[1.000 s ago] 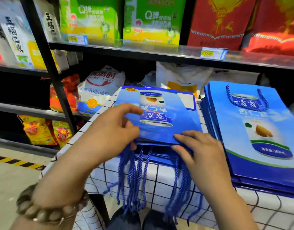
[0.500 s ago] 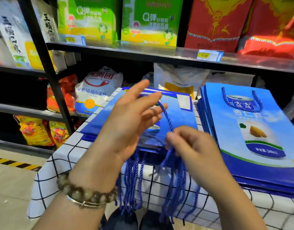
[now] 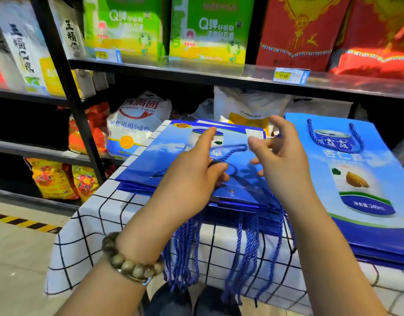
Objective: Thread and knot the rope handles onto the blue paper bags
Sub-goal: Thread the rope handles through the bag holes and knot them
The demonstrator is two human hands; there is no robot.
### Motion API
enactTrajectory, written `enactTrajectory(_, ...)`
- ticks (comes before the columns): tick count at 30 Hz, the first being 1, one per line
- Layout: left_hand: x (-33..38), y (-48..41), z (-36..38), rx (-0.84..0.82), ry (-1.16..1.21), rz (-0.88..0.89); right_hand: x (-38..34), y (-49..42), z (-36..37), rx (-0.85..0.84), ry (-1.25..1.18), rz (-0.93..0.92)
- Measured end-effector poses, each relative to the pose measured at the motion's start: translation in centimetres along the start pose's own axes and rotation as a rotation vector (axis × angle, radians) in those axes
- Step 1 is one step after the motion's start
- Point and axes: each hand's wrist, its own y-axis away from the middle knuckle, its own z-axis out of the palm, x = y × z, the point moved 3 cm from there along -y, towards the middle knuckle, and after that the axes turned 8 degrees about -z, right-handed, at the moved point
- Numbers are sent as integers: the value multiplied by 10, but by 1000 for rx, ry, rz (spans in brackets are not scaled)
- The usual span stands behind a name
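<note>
Blue paper bags [image 3: 173, 160] lie flat in a stack on a table covered with a white cloth [image 3: 94, 224] gridded in thin black lines; the paper is glossy, printed with a can and sky, and a small metal eyelet [image 3: 232, 191] shows near the top bag's near edge. The stack's mouth end faces the person, its long axis running away toward the shelves. A fringe of twisted blue rope handles [image 3: 187, 247] hangs over the table's near edge (loose, cord-like, ends frayed). One blue rope [image 3: 228, 152] curves across the top bag from the left hand toward the right.

The left hand [image 3: 191, 176], a beaded bracelet [image 3: 130, 263] on its wrist, pinches that rope between thumb and curled fingers, with the index finger pointing out straight. The right hand [image 3: 280, 160] hovers just beside it, fingers spread and slightly curled; whether it touches the rope cannot be told.

Half a second ago the two hands were raised and close together over the near edge, the rope stretched upward between them; now they sit lower and apart, and the rope lies in a loop on the bag.

To the right, a second stack of finished bags [image 3: 355, 179] lies flat with a rope handle [image 3: 333, 135] already fitted at its far end.
</note>
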Motion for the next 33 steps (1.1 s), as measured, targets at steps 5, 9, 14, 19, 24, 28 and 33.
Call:
enactTrajectory(5, 2, -3, 5, -72, -208, 91, 0, 23, 8, -326, -39, -192)
enactTrajectory(9, 2, -2, 10, -128, -305, 158, 5, 26, 10, -271, -256, -45)
enactTrajectory(14, 5, 1, 12, -102, -569, 214, 1, 29, 8, -252, -124, -157)
enactTrajectory(19, 10, 4, 12, -66, -583, 210, -1, 39, 12, -64, -3, -194)
enactTrajectory(24, 18, 8, 17, 121, -853, 250, 2, 44, 14, 10, 60, -31)
enactTrajectory(28, 17, 7, 21, 112, -896, 245, -6, 42, 9, -19, 228, -125)
enactTrajectory(33, 9, 4, 18, -43, -630, 214, 1, 38, 11, -71, 169, -84)
